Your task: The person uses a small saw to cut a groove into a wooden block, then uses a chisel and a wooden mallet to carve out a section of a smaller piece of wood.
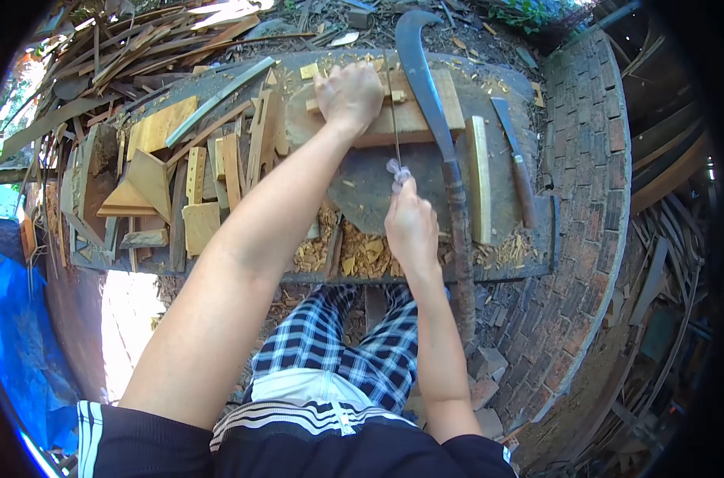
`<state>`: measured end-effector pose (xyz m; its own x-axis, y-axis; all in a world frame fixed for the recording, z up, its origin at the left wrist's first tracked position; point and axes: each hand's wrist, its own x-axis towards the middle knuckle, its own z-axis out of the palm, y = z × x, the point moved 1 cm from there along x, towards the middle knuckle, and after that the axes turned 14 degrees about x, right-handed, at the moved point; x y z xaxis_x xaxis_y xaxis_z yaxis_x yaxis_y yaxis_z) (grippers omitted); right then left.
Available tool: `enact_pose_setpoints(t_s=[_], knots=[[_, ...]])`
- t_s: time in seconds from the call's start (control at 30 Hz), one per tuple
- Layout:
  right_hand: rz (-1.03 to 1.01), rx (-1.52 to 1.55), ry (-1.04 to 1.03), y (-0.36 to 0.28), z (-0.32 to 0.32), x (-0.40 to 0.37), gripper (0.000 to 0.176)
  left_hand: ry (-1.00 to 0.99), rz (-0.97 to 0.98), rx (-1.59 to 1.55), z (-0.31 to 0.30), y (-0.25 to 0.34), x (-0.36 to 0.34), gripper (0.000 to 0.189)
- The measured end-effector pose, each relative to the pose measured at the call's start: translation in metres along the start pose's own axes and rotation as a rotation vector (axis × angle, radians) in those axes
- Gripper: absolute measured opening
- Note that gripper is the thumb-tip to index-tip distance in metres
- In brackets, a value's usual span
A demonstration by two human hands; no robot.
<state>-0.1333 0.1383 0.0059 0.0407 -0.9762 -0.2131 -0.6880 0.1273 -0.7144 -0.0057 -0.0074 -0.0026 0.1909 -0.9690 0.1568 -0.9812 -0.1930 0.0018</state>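
Note:
My left hand presses down on a thin wooden strip lying across a thick wooden block. My fingers there are curled over the strip. In my right hand is the handle of a thin saw, and the fingers are wrapped round it. The saw blade points away from me and crosses the strip just right of my left hand. A small peg-like piece of wood shows right of the blade. Beside the block, a long curved blade with a dark handle lies lengthwise.
A chisel and a pale wooden bar lie on the right of the workbench. Cut wood pieces cover its left side. Wood chips lie along the near edge. A brick wall stands at right.

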Motion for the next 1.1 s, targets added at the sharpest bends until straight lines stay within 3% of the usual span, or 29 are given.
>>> enact_pose_setpoints(t_s=[0.1,0.17,0.3,0.37,0.5,0.6,0.73,0.83,0.93,1.03,1.1], knots=[[-0.026,0.011,0.05,0.0,0.001,0.017,0.025,0.012,0.007,-0.051,-0.003,0.004,0.001,0.042],[-0.072,0.027,0.098,-0.004,0.004,0.043,0.019,-0.068,-0.023,0.0,-0.007,0.004,0.001,0.032],[-0.007,0.051,0.032,-0.001,0.001,0.003,0.017,-0.094,-0.025,0.007,-0.007,0.003,0.002,0.032],[0.046,0.019,-0.015,0.007,0.004,-0.003,0.02,-0.01,0.012,-0.01,-0.004,0.001,0.002,0.043],[-0.082,0.113,0.106,-0.009,0.001,0.039,0.027,-0.03,-0.021,-0.025,-0.008,0.004,0.003,0.032],[0.036,0.047,0.046,-0.013,0.004,0.054,0.027,-0.051,0.008,-0.002,-0.011,0.003,0.001,0.03],[-0.02,0.14,0.054,0.003,0.001,0.065,0.03,0.011,0.066,-0.012,0.0,0.0,0.003,0.032],[-0.115,0.236,-0.061,-0.001,-0.02,0.073,0.037,0.071,0.083,0.0,0.004,0.0,0.005,0.034],[-0.175,0.388,0.22,-0.021,-0.043,0.063,0.044,0.06,0.043,0.007,0.009,-0.002,0.002,0.037],[-0.169,0.407,0.221,-0.015,-0.05,0.055,0.042,0.081,0.076,-0.005,0.011,-0.004,0.004,0.037],[-0.238,0.417,0.245,0.005,-0.04,0.042,0.038,0.258,0.185,-0.208,0.012,-0.01,-0.001,0.035]])
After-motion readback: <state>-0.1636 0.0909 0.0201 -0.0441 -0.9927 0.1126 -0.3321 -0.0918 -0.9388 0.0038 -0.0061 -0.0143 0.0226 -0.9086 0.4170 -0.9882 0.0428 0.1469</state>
